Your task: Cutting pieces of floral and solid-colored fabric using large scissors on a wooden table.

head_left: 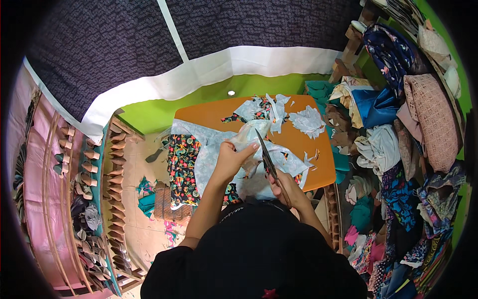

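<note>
My left hand (236,157) is closed on a pale fabric piece (254,130), thumb on top, raised above the table. In my right hand (288,189) is a pair of dark scissors (268,158), its blades pointing up and away from me beside that piece. I cannot tell whether the blades touch the cloth. Beneath both hands lies a large cloth (184,167), black with a colourful print on one face and pale on the other. It drapes over the table's left and near edges.
The orange table (321,169) bears cut scraps (307,121) at its far side. Racks of wooden shoe forms (115,184) stand at left. Heaped fabrics (383,149) fill the shelves at right. A dark patterned curtain (124,50) hangs beyond the table. Scraps (145,199) lie on the floor.
</note>
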### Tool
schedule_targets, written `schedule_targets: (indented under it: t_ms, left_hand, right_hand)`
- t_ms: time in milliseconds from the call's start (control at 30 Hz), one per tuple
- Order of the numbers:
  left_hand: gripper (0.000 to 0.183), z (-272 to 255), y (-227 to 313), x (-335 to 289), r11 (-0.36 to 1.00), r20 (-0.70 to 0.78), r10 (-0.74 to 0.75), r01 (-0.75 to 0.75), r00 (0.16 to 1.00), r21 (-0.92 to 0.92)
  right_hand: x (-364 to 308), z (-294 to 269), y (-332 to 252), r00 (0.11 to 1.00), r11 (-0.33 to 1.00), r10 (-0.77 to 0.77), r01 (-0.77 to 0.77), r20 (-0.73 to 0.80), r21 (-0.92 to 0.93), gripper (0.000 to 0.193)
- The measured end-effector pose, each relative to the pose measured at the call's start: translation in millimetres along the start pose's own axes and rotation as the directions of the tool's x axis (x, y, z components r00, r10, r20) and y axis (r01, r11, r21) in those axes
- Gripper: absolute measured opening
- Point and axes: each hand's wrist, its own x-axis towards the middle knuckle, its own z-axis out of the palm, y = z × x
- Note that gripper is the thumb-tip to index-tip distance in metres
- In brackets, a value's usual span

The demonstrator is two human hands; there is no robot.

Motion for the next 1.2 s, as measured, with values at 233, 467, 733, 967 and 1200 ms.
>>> schedule_targets:
  t_ms: [233,467,733,967,1200]
  left_hand:
    - [0.018,2,8,-3,0.997,0.063,-0.019,0.014,0.998,0.07]
    - [0.019,0,3,-1,0.998,0.063,-0.018,0.015,0.998,0.053]
    - [0.019,-2,2,0,0.999,0.07,-0.026,0.022,0.997,0.044]
    - [0.018,-4,2,1,0.998,0.066,-0.025,0.021,0.998,0.055]
    - [0.019,-15,3,4,0.989,0.101,-0.069,0.055,0.992,0.137]
  right_hand:
    - [1,0,-4,0.943,0.831,0.3,-0.332,0.142,0.447,0.042]
    - [0,3,1,0.997,0.974,0.043,-0.054,0.057,0.22,0.06]
    - [2,3,-4,0.999,0.997,0.034,-0.032,-0.021,0.071,0.018]
    - [3,-2,-18,0.998,0.999,0.052,-0.052,-0.018,0.0,0.014]
    - [2,-3,-7,0.999,0.997,0.031,-0.033,-0.037,-0.073,0.02]
